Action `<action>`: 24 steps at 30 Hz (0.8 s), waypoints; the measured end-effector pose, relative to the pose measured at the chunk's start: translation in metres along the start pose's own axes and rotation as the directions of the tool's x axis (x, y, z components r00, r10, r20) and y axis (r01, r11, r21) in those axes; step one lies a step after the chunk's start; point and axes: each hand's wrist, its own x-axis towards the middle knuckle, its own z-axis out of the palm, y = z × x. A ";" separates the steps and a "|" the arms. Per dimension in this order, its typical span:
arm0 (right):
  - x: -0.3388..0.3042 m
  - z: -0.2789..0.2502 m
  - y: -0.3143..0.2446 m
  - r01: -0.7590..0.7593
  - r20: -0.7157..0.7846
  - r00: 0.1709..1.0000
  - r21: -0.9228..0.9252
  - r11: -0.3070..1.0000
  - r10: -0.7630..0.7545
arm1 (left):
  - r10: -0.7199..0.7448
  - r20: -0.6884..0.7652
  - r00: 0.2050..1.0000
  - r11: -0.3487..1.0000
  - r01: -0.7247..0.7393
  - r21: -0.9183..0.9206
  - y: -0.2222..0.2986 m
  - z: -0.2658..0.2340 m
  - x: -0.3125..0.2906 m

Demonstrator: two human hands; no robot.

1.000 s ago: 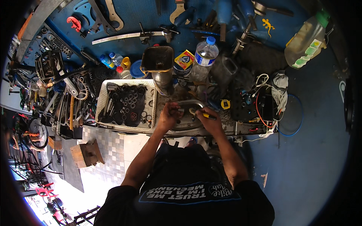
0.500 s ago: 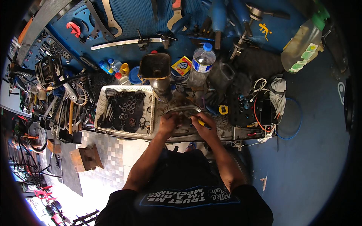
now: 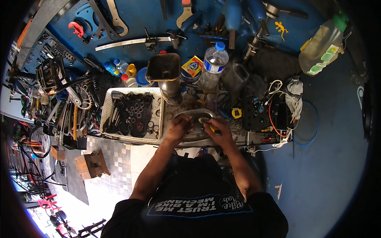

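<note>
My right hand [image 3: 220, 134] is closed round a tool with a yellow-and-black handle [image 3: 215, 130]. A pale rounded piece [image 3: 203, 120] shows by its fingertips; whether it belongs to the tool I cannot tell. Just to the left, my left hand [image 3: 177, 130] is closed with its fingers bent inward, and whatever it grips is too small and dark to name. Both hands are apart, low over the near edge of the cluttered workbench [image 3: 194, 139]. A curved shiny metal edge [image 3: 193, 111] arches on the bench just beyond them.
Left of my hands sits a cream plastic basket [image 3: 160, 115] of rings and small metal parts. Behind stand a dark square-topped funnel [image 3: 163, 71] and a clear bottle [image 3: 214, 65]. A yellow tape measure [image 3: 236, 113] and tangled cables [image 3: 293, 104] lie rightward. Tools hang on the blue wall [image 3: 137, 20].
My right hand has turned slightly, tilting the yellow-and-black handle, and the pale piece by its fingertips now shows more clearly. My left hand stays nearly in place. The whole view has shifted a little.
</note>
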 end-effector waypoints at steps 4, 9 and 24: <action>0.010 -0.019 0.002 0.164 0.095 0.984 -0.132 0.978 -0.152 | -0.032 0.063 0.998 0.996 0.037 -0.086 0.013 0.008 -0.008; 0.036 -0.037 -0.046 0.239 0.182 0.953 0.034 0.970 -0.241 | -0.037 0.116 0.993 0.999 0.036 0.009 0.007 -0.004 -0.002; 0.041 -0.009 0.019 -0.776 0.530 0.622 0.515 0.363 0.576 | 0.197 0.266 0.944 0.813 -0.308 0.495 0.010 0.001 0.008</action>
